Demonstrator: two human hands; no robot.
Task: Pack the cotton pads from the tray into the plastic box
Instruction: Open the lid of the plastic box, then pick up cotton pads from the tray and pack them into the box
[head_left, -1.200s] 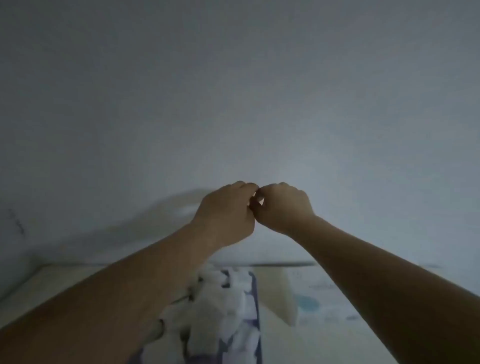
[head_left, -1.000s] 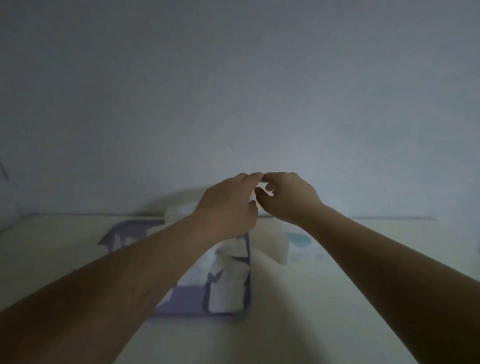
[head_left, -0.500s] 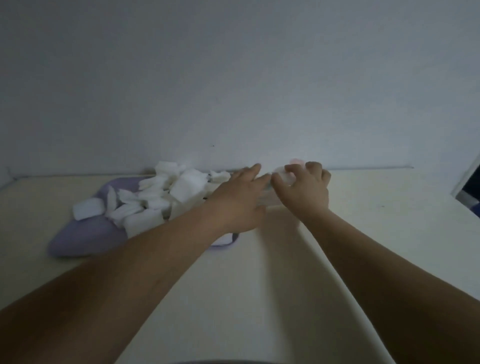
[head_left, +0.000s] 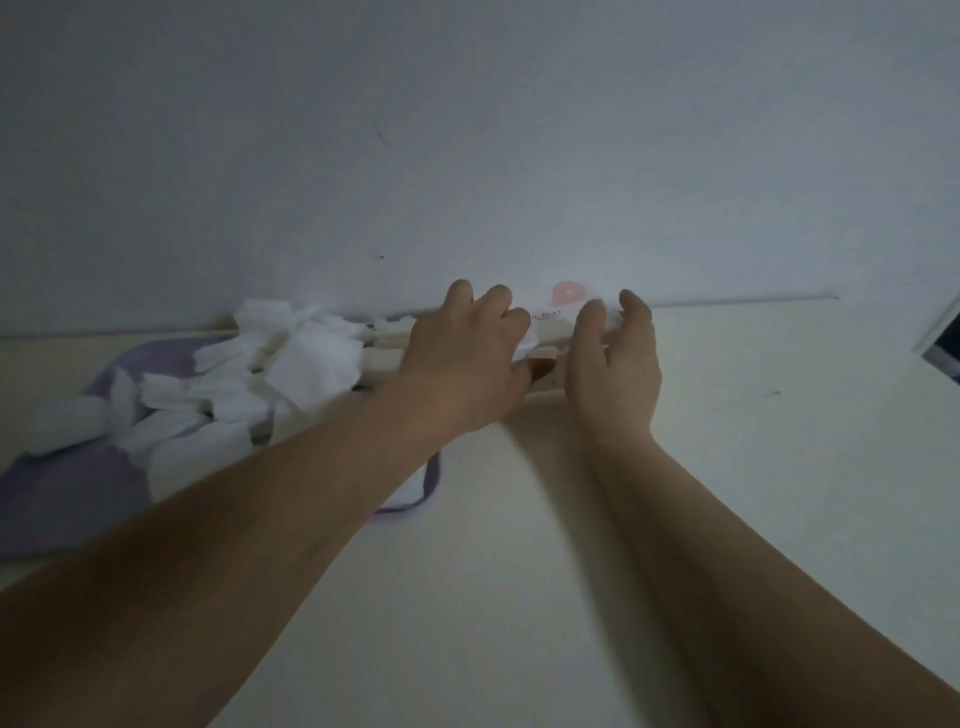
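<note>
Box-prep step, I'd say: L hand (head_left: 467, 364) & R hand (head_left: 613, 369) both curl round the plastic box (head_left: 551, 318) just right of the tray (head_left: 62, 493), cotton pads (head_left: 311, 364) heaped on that tray; next calls for one hand freeing up to pinch a pad.

Left hand (head_left: 467, 364), right hand (head_left: 613, 358) — fingers curled
</note>
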